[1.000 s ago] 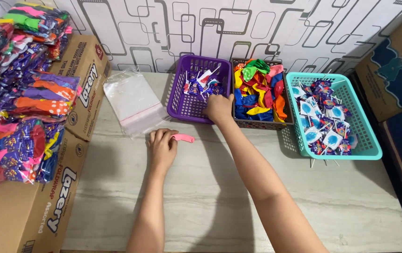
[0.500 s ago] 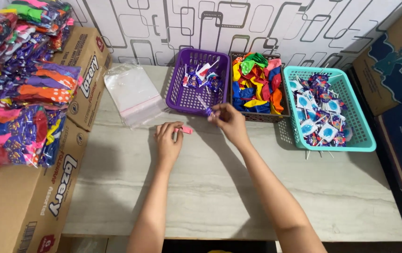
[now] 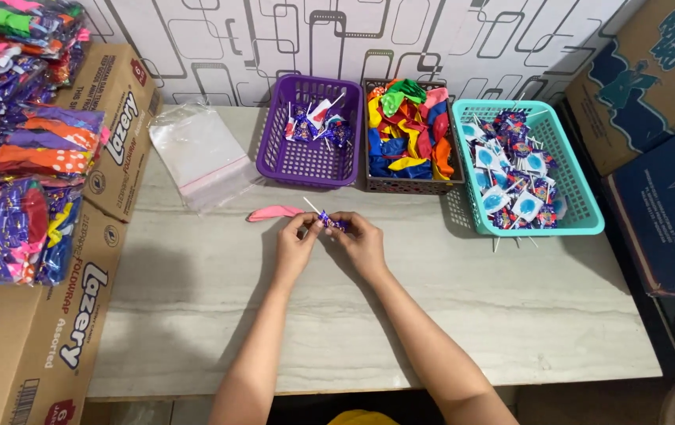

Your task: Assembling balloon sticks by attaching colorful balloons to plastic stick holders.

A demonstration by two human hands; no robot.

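A lollipop in a purple wrapper with a white stick is pinched between my left hand and my right hand at the middle of the table. A pink balloon lies flat on the table, its end at my left fingertips. Just behind stand three baskets: a purple basket with a few wrapped lollipops, a dark basket full of coloured balloons, and a teal basket of blue-wrapped lollipops.
A pile of clear plastic bags lies at the back left of the marble table. Cardboard boxes with packed balloon bags stand on the left. More boxes stand on the right.
My right hand came out of the purple basket with a lollipop and moved toward me to meet my left hand. The left hand shifted right from the pink balloon onto the lollipop.
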